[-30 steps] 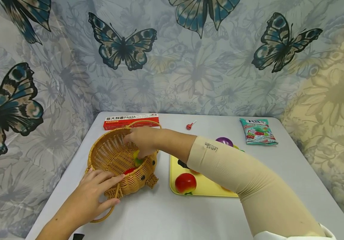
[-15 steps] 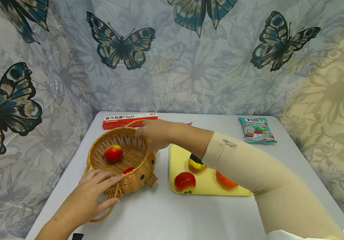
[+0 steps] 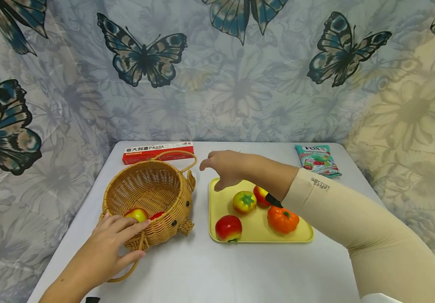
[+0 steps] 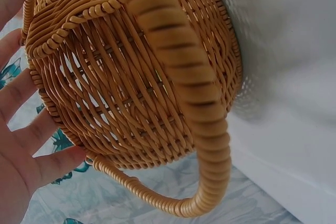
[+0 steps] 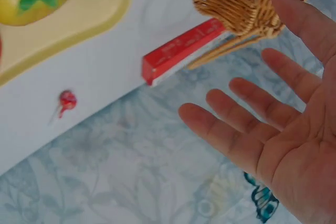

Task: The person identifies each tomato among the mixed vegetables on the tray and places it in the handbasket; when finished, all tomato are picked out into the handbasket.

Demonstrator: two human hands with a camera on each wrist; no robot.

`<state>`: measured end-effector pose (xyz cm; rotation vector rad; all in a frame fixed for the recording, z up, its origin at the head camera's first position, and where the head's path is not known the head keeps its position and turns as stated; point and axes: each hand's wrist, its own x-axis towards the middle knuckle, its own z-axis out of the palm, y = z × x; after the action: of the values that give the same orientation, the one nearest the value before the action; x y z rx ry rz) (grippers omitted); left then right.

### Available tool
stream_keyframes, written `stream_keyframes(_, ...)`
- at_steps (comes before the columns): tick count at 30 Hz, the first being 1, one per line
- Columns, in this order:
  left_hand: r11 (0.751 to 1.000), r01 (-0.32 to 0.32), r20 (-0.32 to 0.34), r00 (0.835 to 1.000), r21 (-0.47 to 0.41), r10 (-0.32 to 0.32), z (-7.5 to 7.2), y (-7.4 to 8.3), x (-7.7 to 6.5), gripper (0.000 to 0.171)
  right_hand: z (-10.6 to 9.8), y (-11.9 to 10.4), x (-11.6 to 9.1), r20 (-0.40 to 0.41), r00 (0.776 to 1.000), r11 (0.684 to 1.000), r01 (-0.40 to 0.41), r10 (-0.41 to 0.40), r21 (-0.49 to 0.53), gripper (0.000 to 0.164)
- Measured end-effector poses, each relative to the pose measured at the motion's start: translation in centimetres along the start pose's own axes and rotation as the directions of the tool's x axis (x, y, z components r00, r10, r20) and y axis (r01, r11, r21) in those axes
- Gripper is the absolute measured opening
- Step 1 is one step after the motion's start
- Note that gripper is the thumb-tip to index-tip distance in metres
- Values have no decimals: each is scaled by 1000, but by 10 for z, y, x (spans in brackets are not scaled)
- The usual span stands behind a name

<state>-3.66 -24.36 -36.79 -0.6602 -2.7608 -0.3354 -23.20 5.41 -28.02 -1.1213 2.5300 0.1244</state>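
My left hand (image 3: 115, 240) rests on the near rim of a wicker basket (image 3: 141, 179), its fingers extended along the edge. The left wrist view shows those fingers spread against the weave beside the looped handle (image 4: 181, 56). Inside the basket, a red-and-yellow fruit (image 3: 137, 214) lies near my left fingertips, with a red piece (image 3: 157, 215) beside it, partly hidden by the rim. My right hand (image 3: 230, 168) hovers over the far left of the yellow tray (image 3: 297, 236), fingers apart and holding nothing. The tray bears a yellow-red fruit with a green calyx (image 3: 244, 202), a red fruit (image 3: 228, 228) and an orange pumpkin-like one (image 3: 283, 219).
Another red-yellow fruit (image 3: 260, 195) lies on the tray beside my right wrist. A red pasta box (image 3: 158, 153) stands behind the basket. At the back right is a green candy bag (image 3: 317, 160), and a red lollipop (image 5: 67, 99) lies near the table's far edge.
My right hand has let go of the fruit in the basket and moved right, out over the tray. That fruit has rolled toward my left hand, which stays on the rim.
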Motion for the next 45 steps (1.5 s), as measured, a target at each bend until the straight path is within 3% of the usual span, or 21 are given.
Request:
stream_keyframes(11,1000,16,13,1000,-7,-16,0,-1,-2,72,36,23,-13,71,995,994,-71,65,78,64)
stream_keyframes(24,1000,17,7,1000,-14,-17,-1,0,-1,70,76,34,-21,124,983,973,-153,133,172,64)
stream_keyframes(33,1000,10,1,1000,-19,-10,-1,1,0,69,92,40,-24,112,984,968,-160,141,191,62)
stream_keyframes(45,1000,4,-6,1000,-4,-4,-1,2,0,70,99,41,-22,137,977,967,-185,162,175,58)
